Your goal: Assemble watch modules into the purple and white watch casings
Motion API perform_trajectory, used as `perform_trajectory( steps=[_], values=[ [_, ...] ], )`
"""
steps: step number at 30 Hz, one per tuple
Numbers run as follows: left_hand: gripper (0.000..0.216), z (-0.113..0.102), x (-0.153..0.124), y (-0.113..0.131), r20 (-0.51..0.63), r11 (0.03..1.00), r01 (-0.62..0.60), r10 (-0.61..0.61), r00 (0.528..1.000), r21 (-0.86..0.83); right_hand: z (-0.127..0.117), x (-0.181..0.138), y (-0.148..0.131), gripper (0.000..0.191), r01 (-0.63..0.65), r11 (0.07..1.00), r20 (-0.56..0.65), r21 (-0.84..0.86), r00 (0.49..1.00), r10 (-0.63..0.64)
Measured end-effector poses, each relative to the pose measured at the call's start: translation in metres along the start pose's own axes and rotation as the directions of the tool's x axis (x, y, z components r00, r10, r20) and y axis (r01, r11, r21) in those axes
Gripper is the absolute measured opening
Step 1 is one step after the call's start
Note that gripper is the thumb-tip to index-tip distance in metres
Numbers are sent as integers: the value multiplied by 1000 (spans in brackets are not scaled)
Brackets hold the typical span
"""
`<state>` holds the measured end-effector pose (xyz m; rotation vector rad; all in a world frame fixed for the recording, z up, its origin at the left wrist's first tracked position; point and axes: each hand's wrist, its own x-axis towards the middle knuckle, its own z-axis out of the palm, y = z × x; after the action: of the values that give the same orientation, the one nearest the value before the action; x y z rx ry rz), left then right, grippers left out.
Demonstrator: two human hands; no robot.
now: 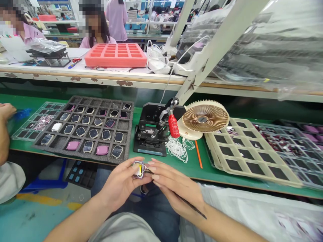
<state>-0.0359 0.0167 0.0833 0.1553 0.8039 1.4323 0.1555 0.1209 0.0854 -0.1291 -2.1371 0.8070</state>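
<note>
Between finger and thumb of my left hand [119, 186] is a small open watch case [139, 169], with a yellow and white part showing inside it. My right hand [176, 186] grips thin black tweezers [190, 204]; their tips meet the right side of the case, and their back end sticks out past my wrist. Both hands are in front of the bench's near edge, above my lap. Just beyond them stands a black press [151, 134] with a red lever handle [173, 126]. The finer parts inside the case are too small to make out.
A grey foam tray [92, 107] of watch cases lies left. Right of the press are a fan [205, 116], a coiled white cable [178, 149], an orange stick [198, 154] and beige trays [254, 168]. A co-worker's hand [7, 111] is far left. A shelf crosses above.
</note>
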Motion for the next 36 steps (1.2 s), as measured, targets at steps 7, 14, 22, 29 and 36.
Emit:
perform_trajectory(
  steps=[7,14,22,29,36],
  values=[
    [53,-8,2,-7,-21,994,51,-49,999,92,-56,-4,31,19,-375,864,-351,-335,901,254],
    [42,-8,6,-24,14,962,198,-205,979,186,-100,-20,92,23,-640,632,-235,-436,759,607],
    [44,-29,8,-33,-16,964,242,-242,970,114,-164,-40,88,48,-717,436,-358,-544,668,652],
    [54,-29,5,-40,-17,978,197,-196,980,76,-259,-58,148,35,-754,14,-518,-657,465,718],
    [34,-26,1,-53,-51,980,192,-190,981,48,-315,-49,200,34,-681,-131,-449,-720,313,837]
  ],
)
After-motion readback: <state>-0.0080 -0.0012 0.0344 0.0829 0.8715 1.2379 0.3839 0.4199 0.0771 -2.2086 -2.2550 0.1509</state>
